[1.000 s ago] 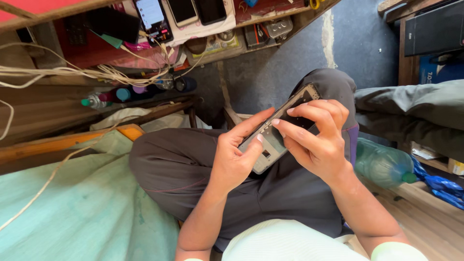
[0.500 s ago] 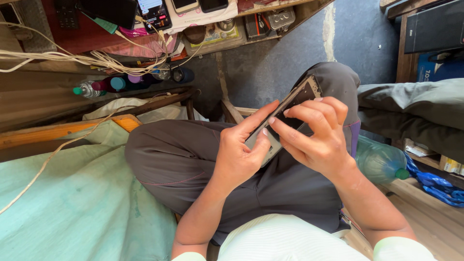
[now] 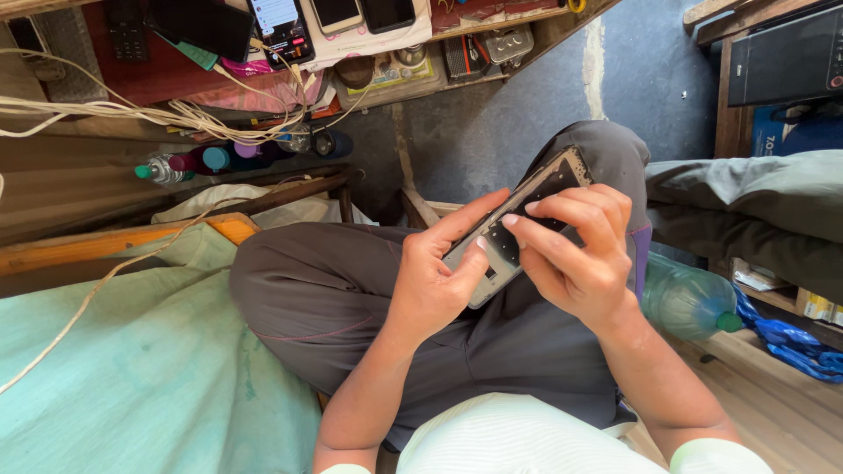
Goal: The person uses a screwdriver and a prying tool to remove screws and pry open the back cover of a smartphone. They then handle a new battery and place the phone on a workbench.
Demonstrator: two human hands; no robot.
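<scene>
Both hands closed on one opened phone body (image 3: 518, 230), held tilted over the person's raised knee. Left hand (image 3: 432, 281) cradles its lower end from beneath, thumb laid along the near edge, index finger stretched up along the side. Right hand (image 3: 580, 254) wraps over the top; its fingertips (image 3: 512, 220) press onto the exposed grey inner face, nails visible. The far end of the phone body, dark with a pale frame, pokes out past the right knuckles.

Person seated cross-legged in dark grey trousers (image 3: 334, 290), forearms bare, pale green shirt at the bottom edge of view.

Just beside the right wrist: a green-tinted plastic bottle (image 3: 689, 303) lying on its side on wooden boards. Beyond it, crumpled blue plastic (image 3: 795, 347).

To the left, a light green cloth (image 3: 132, 369) spread over a surface, a cream cable (image 3: 105, 281) trailing across it. Farther off, a cluttered wooden shelf (image 3: 421, 79) carrying several phones (image 3: 338, 13), with a tangle of pale wires (image 3: 158, 114) in front. Small capped bottles (image 3: 193, 164) lie in a row below it.
</scene>
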